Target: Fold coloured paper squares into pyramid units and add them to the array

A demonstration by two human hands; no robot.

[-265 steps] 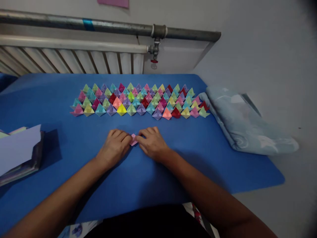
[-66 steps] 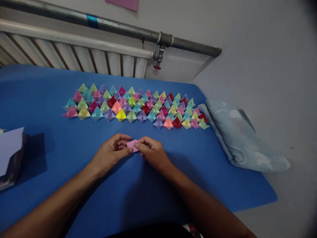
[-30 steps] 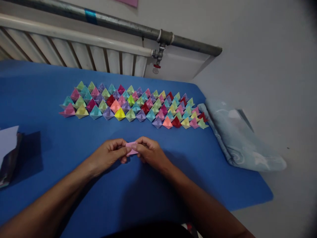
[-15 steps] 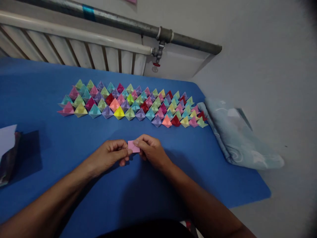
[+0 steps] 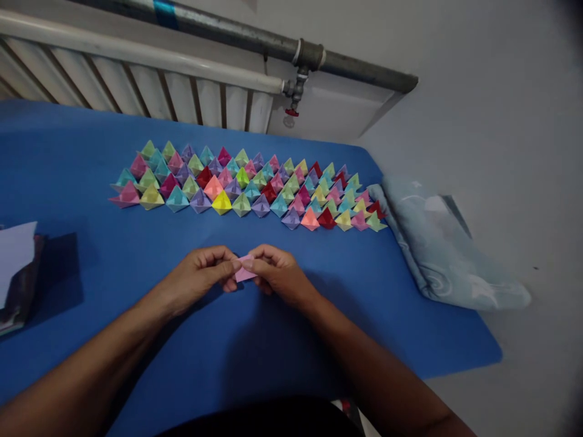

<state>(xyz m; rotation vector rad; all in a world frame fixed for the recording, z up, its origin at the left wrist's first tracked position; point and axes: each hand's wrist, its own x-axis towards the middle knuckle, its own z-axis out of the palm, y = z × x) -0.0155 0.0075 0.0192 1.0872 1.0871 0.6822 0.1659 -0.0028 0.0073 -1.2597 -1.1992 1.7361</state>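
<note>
One small pink paper (image 5: 245, 275) is held at both sides: the left hand (image 5: 208, 269) grasps its left side with thumb and fingers, the right hand (image 5: 280, 273) pinches its right side; beyond the grip stand rows of many-coloured folded paper shapes (image 5: 241, 205); well apart to the grip's right lies a folded pale blue cloth (image 5: 449, 258); well to the grip's left, a pale sheet (image 5: 16, 252) tops a dark stack (image 5: 22, 294); below the grip spreads the blue table (image 5: 177, 370).
</note>
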